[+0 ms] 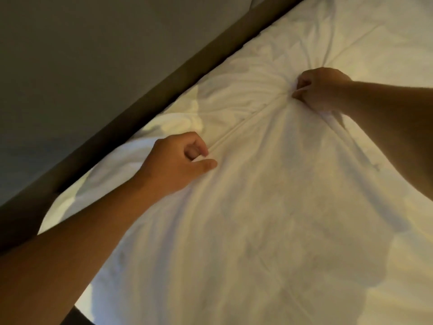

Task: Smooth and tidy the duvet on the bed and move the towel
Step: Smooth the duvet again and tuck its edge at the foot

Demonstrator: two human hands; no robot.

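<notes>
Grey wall (93,55), brown bed edge (145,102); both hands gripping white duvet (269,219).

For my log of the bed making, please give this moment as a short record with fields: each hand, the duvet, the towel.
left hand: pinches a raised fold of the duvet between thumb and fingers
right hand: grips bunched duvet cloth, creases fan out from it
duvet: white, wrinkled, fold stretched between the hands
towel: not in view
bed frame: dark edge beside the duvet
</notes>
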